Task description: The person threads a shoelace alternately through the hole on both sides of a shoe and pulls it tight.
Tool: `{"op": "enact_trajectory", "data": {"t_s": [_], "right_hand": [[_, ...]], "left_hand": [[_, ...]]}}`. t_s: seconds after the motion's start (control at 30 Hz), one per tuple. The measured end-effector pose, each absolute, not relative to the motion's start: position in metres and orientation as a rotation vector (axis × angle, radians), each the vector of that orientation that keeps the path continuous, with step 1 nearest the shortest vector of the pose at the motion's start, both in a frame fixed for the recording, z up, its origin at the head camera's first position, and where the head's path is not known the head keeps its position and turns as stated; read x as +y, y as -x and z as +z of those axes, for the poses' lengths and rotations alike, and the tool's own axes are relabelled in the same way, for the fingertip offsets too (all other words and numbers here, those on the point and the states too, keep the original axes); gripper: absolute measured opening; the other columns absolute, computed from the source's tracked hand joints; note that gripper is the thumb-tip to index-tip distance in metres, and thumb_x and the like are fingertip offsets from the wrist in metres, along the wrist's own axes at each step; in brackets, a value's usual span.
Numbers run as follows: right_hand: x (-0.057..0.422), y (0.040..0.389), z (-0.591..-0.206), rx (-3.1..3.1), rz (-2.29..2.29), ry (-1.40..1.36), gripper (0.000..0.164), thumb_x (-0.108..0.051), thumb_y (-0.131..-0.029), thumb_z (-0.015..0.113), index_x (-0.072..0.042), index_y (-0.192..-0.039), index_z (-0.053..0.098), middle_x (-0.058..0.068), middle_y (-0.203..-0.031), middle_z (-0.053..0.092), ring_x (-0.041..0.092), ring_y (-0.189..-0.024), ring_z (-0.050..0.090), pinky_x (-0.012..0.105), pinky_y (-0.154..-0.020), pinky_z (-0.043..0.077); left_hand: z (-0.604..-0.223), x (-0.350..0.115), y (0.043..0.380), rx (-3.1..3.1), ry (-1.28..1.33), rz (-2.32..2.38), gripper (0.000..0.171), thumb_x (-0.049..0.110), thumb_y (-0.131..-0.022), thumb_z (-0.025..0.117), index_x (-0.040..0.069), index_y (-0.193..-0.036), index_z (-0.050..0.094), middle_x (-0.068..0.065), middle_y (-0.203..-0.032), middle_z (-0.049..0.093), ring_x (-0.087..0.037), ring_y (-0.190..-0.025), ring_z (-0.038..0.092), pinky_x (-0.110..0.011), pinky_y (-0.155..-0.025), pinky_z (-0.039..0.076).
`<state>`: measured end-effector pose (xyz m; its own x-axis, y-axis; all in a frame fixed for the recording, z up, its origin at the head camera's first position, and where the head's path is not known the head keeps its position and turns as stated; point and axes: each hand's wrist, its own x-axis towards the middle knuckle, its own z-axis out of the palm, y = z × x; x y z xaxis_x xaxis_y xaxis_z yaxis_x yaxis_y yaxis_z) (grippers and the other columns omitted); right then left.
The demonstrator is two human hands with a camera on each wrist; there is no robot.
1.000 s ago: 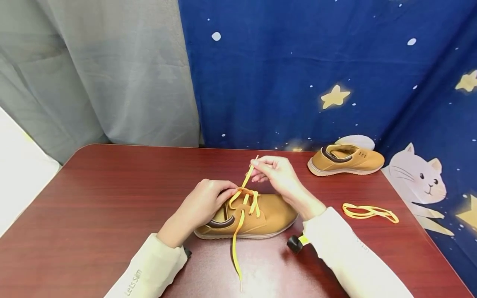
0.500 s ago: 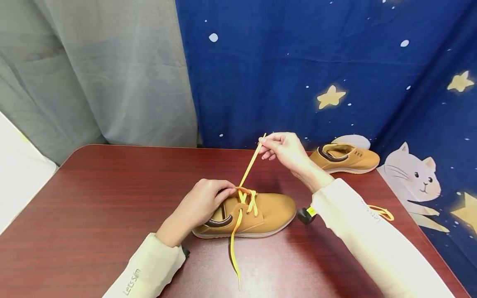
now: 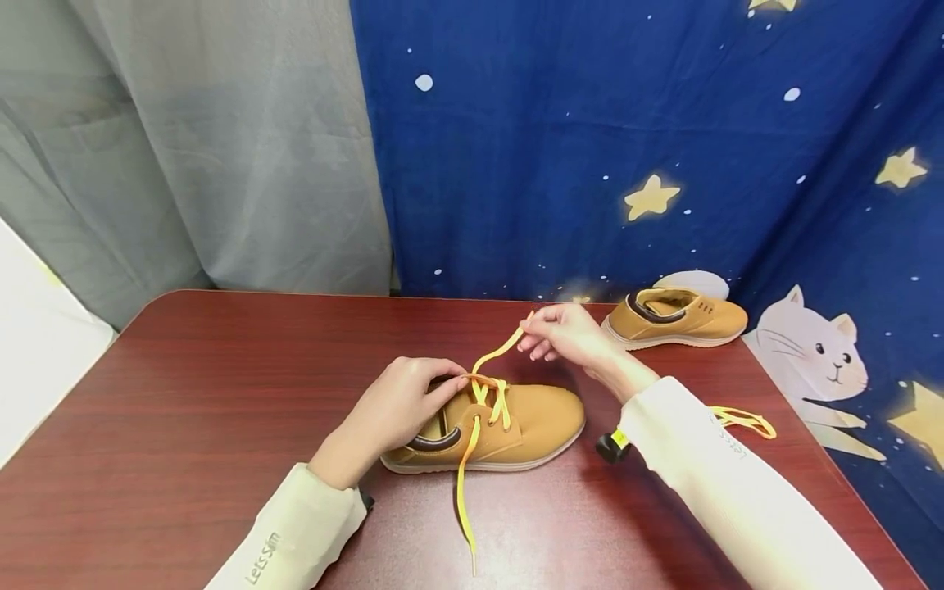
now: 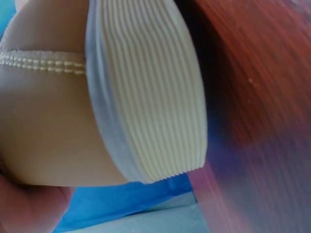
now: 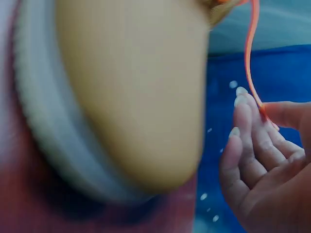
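A tan shoe (image 3: 549,414) stands on the table, toe to the right, with a yellow shoelace (image 3: 464,500) threaded through its front eyelets. My left hand (image 3: 401,401) grips the upper edge of the shoe's lacing flap between thumb and fingers. In the left wrist view, part of that hand (image 4: 34,206) lies against the heel end of the shoe (image 4: 48,116). Beyond the shoe, my right hand (image 3: 571,334) pinches one lace end, and this stretch of lace curves slackly. The other lace end hangs over the near side onto the table.
A second tan shoe (image 3: 674,319), with no lace in its eyelets, stands at the table's back right. A looped yellow lace (image 3: 745,420) lies to the right, partly behind the right sleeve (image 3: 708,459). Grey and blue curtains (image 3: 516,147) hang behind the table (image 3: 258,344).
My right hand rose to the right, drawing the lace straight and longer through the shoe, then came down somewhat, leaving the lace slack. My left hand stayed on the flap.
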<state>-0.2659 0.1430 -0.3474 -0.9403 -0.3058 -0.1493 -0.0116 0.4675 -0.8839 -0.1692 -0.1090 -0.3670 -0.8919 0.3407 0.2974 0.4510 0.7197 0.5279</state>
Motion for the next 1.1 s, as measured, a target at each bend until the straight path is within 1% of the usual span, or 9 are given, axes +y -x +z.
{"op": "enact_trajectory", "data": {"t_s": [0.2,0.33,0.43,0.5,0.57,0.67,0.77,0.87,1.1], "right_hand": [[0.157,0.250,-0.367,2.592,-1.150,0.377,0.027,-0.024,-0.099,0.063,0.000,-0.102,0.074,0.005,-0.081,0.077,0.008,-0.065,0.066,0.028,-0.064,0.054],[0.165,0.234,-0.373,2.749,-0.960,0.561,0.029,-0.040,-0.097,0.065,-0.013,-0.095,0.077,-0.002,-0.081,0.075,0.007,-0.073,0.064,0.027,-0.070,0.052],[0.172,0.220,-0.376,2.795,-0.922,0.725,0.030,-0.048,-0.091,0.070,-0.021,-0.102,0.076,-0.009,-0.090,0.074,0.006,-0.084,0.065,0.029,-0.079,0.053],[0.177,0.210,-0.377,2.799,-0.888,0.830,0.041,-0.053,-0.085,0.076,-0.022,-0.112,0.072,-0.010,-0.101,0.073,0.006,-0.093,0.067,0.031,-0.086,0.054],[0.181,0.200,-0.377,2.806,-0.818,0.928,0.061,-0.057,-0.078,0.081,-0.021,-0.124,0.068,-0.010,-0.115,0.070,0.007,-0.107,0.065,0.034,-0.096,0.052],[0.185,0.188,-0.377,2.828,-0.666,0.991,0.091,-0.066,-0.066,0.085,-0.020,-0.140,0.058,-0.006,-0.131,0.063,0.012,-0.121,0.060,0.041,-0.102,0.050],[0.188,0.179,-0.379,2.853,-0.540,0.987,0.110,-0.071,-0.058,0.086,-0.021,-0.149,0.049,-0.002,-0.143,0.057,0.017,-0.132,0.055,0.047,-0.103,0.050],[0.189,0.175,-0.382,2.894,-0.455,0.976,0.118,-0.071,-0.054,0.088,-0.021,-0.151,0.045,0.000,-0.149,0.052,0.021,-0.136,0.052,0.051,-0.100,0.051],[0.184,0.175,-0.391,2.958,-0.399,1.050,0.118,-0.066,-0.056,0.090,-0.016,-0.152,0.043,0.002,-0.146,0.054,0.023,-0.131,0.053,0.049,-0.094,0.054]], "left_hand": [[-0.365,-0.112,0.166,-2.803,0.573,-0.845,0.014,0.034,-0.098,0.066,0.028,-0.103,0.077,0.015,-0.089,0.073,-0.005,-0.075,0.059,-0.029,-0.075,0.049],[-0.365,-0.114,0.163,-2.809,0.540,-0.797,0.020,0.041,-0.098,0.063,0.028,-0.102,0.077,0.015,-0.090,0.073,-0.006,-0.078,0.061,-0.032,-0.076,0.050],[-0.366,-0.116,0.160,-2.821,0.534,-0.805,0.027,0.050,-0.099,0.059,0.030,-0.104,0.076,0.016,-0.091,0.071,-0.005,-0.079,0.061,-0.033,-0.078,0.051],[-0.366,-0.119,0.157,-2.837,0.548,-0.828,0.037,0.059,-0.097,0.057,0.029,-0.111,0.073,0.017,-0.096,0.071,-0.005,-0.085,0.063,-0.034,-0.083,0.053],[-0.367,-0.124,0.152,-2.867,0.575,-0.845,0.051,0.068,-0.092,0.057,0.028,-0.121,0.069,0.015,-0.108,0.071,-0.005,-0.096,0.065,-0.037,-0.090,0.053],[-0.368,-0.132,0.145,-2.919,0.636,-0.814,0.078,0.076,-0.081,0.064,0.024,-0.139,0.058,0.012,-0.129,0.066,-0.009,-0.114,0.064,-0.040,-0.099,0.052],[-0.370,-0.140,0.140,-2.946,0.725,-0.733,0.102,0.075,-0.070,0.076,0.021,-0.152,0.045,0.007,-0.141,0.059,-0.014,-0.123,0.063,-0.042,-0.102,0.052],[-0.373,-0.143,0.140,-2.936,0.805,-0.657,0.117,0.068,-0.063,0.085,0.018,-0.156,0.037,0.003,-0.143,0.058,-0.016,-0.124,0.063,-0.041,-0.101,0.053],[-0.374,-0.140,0.143,-2.903,0.869,-0.562,0.117,0.055,-0.055,0.095,0.012,-0.151,0.043,0.005,-0.125,0.064,-0.011,-0.105,0.066,-0.037,-0.092,0.056]]}}
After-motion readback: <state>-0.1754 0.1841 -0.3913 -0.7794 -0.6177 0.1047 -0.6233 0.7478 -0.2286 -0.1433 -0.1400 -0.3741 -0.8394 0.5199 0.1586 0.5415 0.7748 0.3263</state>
